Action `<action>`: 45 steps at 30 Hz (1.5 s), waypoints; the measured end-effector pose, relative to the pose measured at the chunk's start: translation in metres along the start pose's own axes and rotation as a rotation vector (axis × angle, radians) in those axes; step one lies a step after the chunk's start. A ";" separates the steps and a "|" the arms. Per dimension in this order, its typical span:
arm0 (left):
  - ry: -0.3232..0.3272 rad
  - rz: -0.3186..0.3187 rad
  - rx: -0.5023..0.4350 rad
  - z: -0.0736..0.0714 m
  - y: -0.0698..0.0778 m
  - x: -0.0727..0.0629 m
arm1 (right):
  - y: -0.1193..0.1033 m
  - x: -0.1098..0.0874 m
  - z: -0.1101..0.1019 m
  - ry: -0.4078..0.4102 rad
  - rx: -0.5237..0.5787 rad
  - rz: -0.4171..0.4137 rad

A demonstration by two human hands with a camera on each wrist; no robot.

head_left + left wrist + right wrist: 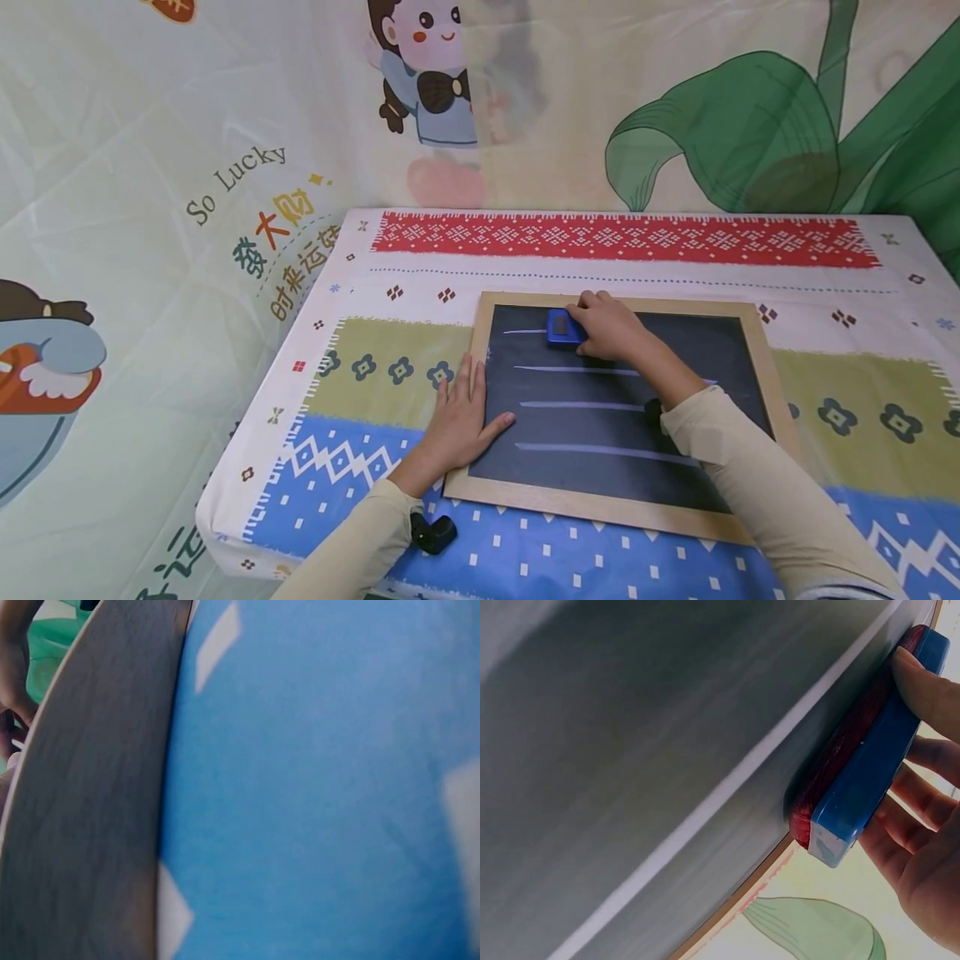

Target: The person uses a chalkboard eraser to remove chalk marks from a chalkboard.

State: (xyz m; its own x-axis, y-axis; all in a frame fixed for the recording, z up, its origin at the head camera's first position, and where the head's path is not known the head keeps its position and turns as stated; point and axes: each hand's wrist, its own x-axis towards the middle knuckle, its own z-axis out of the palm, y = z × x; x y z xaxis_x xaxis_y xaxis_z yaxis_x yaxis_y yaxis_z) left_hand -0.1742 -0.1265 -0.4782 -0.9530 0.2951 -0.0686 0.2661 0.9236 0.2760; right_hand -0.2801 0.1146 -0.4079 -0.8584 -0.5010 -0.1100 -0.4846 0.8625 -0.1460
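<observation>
A chalkboard (555,475) with a pale wooden frame lies flat on the table, with several pale purple chalk lines (577,368) across it. My right hand (611,329) grips a blue board eraser (561,329) near the top left of the board. The short end of the uppermost line shows left of the eraser. In the right wrist view the thumb and fingers hold the blue back, and the dark red felt (847,742) faces the board. My left hand (459,421) rests at the frame's left edge, fingers extended, thumb reaching over the board.
A patterned tablecloth (360,500) in blue, green, white and red covers the table. Behind it hangs a printed curtain (540,167), which also runs down the left side. Black wrist devices (433,533) sit on both sleeves. The board's wooden side (97,787) fills the left wrist view's left part.
</observation>
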 end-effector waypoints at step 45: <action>0.008 0.008 0.011 0.000 0.000 0.000 | -0.029 0.025 0.004 -0.017 -0.045 -0.023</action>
State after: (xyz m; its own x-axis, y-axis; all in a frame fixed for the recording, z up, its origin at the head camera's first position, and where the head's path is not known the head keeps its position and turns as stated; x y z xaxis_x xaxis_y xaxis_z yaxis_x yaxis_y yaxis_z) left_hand -0.1745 -0.1267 -0.4784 -0.9519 0.3008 -0.0583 0.2756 0.9237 0.2660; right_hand -0.2867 0.0766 -0.4102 -0.8442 -0.5213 -0.1244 -0.5114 0.8530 -0.1043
